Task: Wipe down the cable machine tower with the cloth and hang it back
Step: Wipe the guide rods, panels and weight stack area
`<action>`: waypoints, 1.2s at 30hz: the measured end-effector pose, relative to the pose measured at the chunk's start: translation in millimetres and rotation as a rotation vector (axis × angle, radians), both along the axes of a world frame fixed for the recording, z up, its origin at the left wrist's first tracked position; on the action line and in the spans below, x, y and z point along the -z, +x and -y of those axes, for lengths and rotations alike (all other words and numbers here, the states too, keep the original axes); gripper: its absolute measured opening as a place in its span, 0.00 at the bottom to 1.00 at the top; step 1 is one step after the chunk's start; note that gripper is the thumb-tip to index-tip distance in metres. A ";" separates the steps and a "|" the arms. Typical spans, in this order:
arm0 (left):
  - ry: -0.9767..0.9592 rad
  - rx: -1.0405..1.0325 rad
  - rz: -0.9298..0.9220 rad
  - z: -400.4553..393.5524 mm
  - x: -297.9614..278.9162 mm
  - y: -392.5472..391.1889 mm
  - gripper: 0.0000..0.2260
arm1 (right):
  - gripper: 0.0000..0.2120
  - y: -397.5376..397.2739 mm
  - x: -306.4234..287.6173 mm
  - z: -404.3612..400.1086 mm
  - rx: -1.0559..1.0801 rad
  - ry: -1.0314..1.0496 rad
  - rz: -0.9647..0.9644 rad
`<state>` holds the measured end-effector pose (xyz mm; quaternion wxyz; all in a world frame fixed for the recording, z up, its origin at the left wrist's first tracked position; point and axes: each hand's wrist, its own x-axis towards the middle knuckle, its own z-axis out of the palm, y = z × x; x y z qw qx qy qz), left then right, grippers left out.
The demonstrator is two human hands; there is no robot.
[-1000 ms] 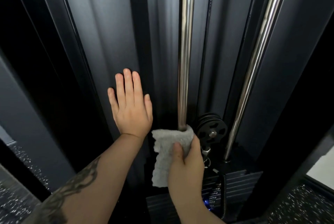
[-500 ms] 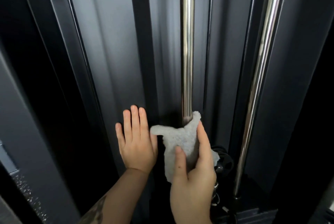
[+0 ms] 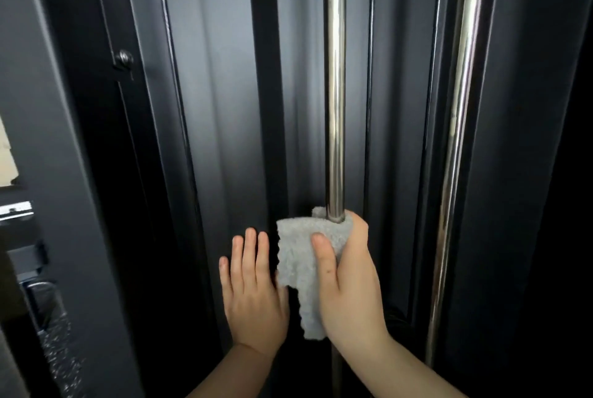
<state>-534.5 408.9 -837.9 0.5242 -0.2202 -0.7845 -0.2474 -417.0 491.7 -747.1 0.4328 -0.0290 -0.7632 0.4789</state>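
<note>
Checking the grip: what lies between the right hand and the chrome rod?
The grey cloth, wrapped around the chrome rod inside the right hand, in the head view.

Polished chrome-look metal on the round left guide rod [image 3: 334, 83] and the matching right guide rod [image 3: 459, 115], glossy, with streaky reflections. Matt dark grey painted metal on the ribbed tower panel [image 3: 218, 92], smooth with a soft sheen. Pale grey nubby cloth [image 3: 298, 256], fuzzy, rough-textured, dull. Small black glossy bolt head [image 3: 124, 58].
</note>
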 end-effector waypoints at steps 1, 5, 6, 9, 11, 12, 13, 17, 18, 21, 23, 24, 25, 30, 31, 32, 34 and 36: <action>0.026 0.050 0.001 1.2 -4.6 4.2 0.32 | 0.10 1.4 -0.5 -0.9 -0.026 -0.016 0.014; 0.036 0.118 -0.041 8.1 -56.7 0.2 0.41 | 0.05 0.7 -36.3 -7.2 -0.122 -0.024 0.026; 0.014 0.084 -0.039 8.6 -73.6 -4.8 0.43 | 0.05 -2.2 -51.1 -9.5 -0.128 -0.011 -0.001; -0.078 -0.019 0.011 5.6 -102.2 -12.4 0.54 | 0.10 -11.2 -75.6 -11.8 -0.090 0.038 -0.074; -0.107 -0.063 0.009 5.7 -106.1 -11.2 0.55 | 0.16 -12.2 -65.6 -10.4 -0.085 0.036 -0.081; -0.102 -0.080 -0.022 6.4 -109.7 -9.6 0.53 | 0.18 -10.8 -55.9 -9.4 -0.085 0.032 -0.070; -0.076 -0.087 -0.066 6.6 -115.6 -8.7 0.48 | 0.19 -8.2 -46.3 -8.2 -0.077 0.036 -0.051; -0.021 -0.107 -0.072 1.8 -139.3 -13.3 0.37 | 0.14 -2.9 -28.6 -10.2 -0.105 0.045 0.004; -0.024 -0.131 -0.078 0.0 -139.6 -16.1 0.37 | 0.12 -3.5 -33.6 -11.6 -0.132 0.031 0.020; -0.043 -0.192 -0.118 -1.7 -133.9 -23.1 0.37 | 0.09 -6.8 -71.8 -14.3 -0.185 0.004 -0.039; -0.050 -0.205 -0.133 -0.6 -133.8 -22.3 0.37 | 0.09 -10.4 -105.8 -15.6 -0.155 0.026 -0.134; -0.052 -0.198 -0.128 -0.4 -134.6 -21.0 0.36 | 0.10 -11.8 -117.8 -15.6 -0.132 0.041 -0.162; -0.053 -0.189 -0.122 0.2 -135.0 -19.7 0.36 | 0.11 -14.5 -122.5 -15.6 -0.115 0.042 -0.176; -0.060 -0.200 -0.160 1.4 -134.9 -22.9 0.37 | 0.16 -8.0 -64.9 -2.6 -0.099 -0.021 -0.128; -0.049 -0.195 -0.162 0.9 -134.7 -24.0 0.35 | 0.15 -4.6 -59.2 -1.9 -0.106 -0.014 -0.086; -0.045 -0.192 -0.161 0.3 -134.2 -24.0 0.34 | 0.12 -2.5 -62.6 -3.7 -0.119 -0.009 -0.048; -0.038 -0.183 -0.163 -1.9 -133.8 -23.1 0.33 | 0.08 -3.9 -91.3 -11.3 -0.130 0.033 -0.057; -0.017 -0.180 -0.151 -3.7 -134.2 -20.7 0.33 | 0.10 -5.8 -133.9 -16.6 -0.114 0.073 -0.118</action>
